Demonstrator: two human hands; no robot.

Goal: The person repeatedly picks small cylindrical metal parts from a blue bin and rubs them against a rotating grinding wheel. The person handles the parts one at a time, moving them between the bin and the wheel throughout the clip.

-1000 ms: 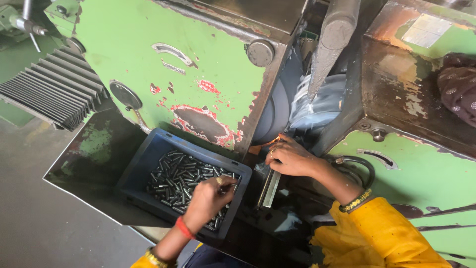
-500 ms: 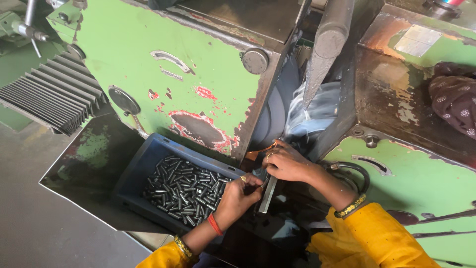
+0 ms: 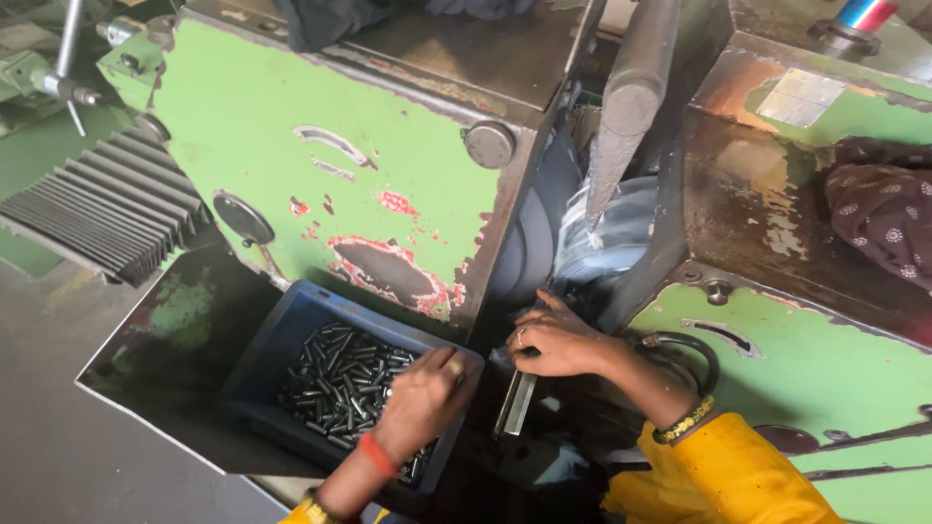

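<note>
A blue plastic bin holds several small dark metal pins and sits on the ledge of a worn green machine. My left hand, with a red band at the wrist, hovers over the bin's right rim with its fingers curled; whether it holds a pin is hidden. My right hand is curled over the top end of a short metal rail. The rail slopes down from a gap next to the dark grinding wheel. Both sleeves are yellow.
A grey spout hangs above the wet gap between the two green machine bodies. A patterned dark cloth lies on the right housing. A ribbed grey bellows is at the left, with concrete floor below.
My left hand rose from the pins to the rail beside my right hand, then drew back over the bin's right rim. My right hand stayed at the rail's top.
</note>
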